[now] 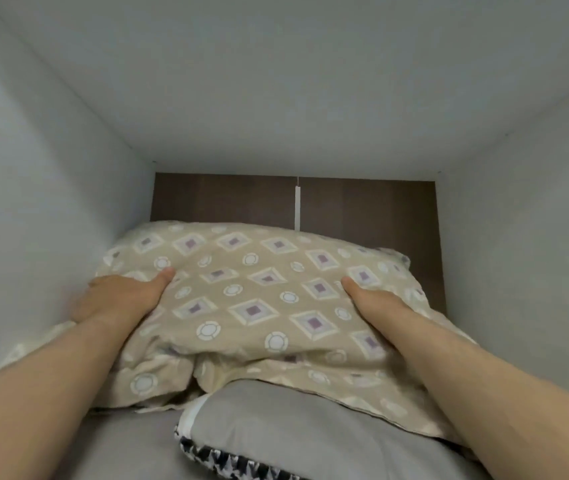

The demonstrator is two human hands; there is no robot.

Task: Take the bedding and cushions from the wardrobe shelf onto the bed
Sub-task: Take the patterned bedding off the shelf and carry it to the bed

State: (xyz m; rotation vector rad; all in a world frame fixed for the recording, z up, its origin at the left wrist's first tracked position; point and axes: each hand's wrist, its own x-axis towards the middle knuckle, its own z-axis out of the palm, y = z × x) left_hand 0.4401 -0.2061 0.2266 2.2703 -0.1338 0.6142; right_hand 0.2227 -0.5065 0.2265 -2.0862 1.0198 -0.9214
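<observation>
The beige patterned pillow (262,299) lies inside the wardrobe compartment (33,202), against the dark brown back panel (224,199). It rests on top of a grey cushion (276,420) with a black-and-white patterned edge. The left hand (116,299) grips the pillow's left end, thumb on top. The right hand (373,303) grips the right end, thumb on top, fingers hidden under the fabric.

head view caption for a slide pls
Inside the wardrobe, the left hand and right hand grip a beige patterned pillow lying on a grey cushion
</observation>
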